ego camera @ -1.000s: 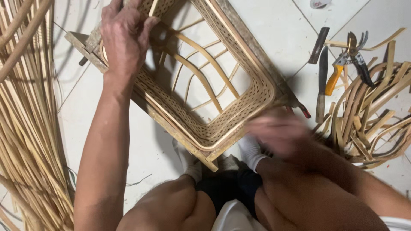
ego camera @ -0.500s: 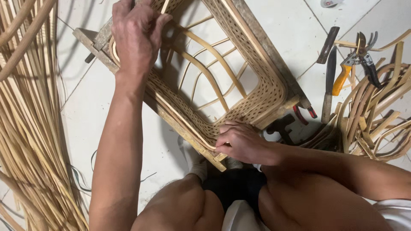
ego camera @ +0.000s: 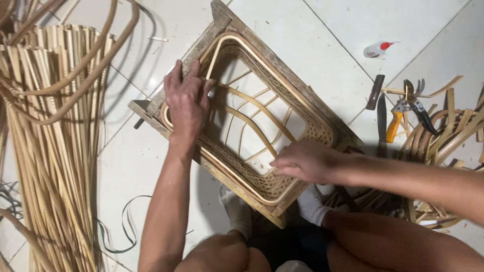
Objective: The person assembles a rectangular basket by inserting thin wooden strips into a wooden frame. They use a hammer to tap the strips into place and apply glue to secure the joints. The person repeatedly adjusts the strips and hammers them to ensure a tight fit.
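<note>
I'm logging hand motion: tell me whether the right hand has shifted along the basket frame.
Yes. The right hand slid from the near corner up the rim of the woven frame.

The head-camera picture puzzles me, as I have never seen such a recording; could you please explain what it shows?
There is no machine here. A person wears a camera on the head, so you look down over their own arms and knees at a white tiled floor.

Between their feet lies a half-woven rattan basket set in a rectangular wooden frame. The left hand presses on the basket's far rim, fingers spread on the frame. The right hand rests on the woven near wall, fingers pointing left. Neither hand grips a tool.

On the left lies a big bundle of rattan strips. On the right are cutters with an orange handle, a dark knife-like tool, a small glue bottle with a red cap and curled offcuts.
</note>
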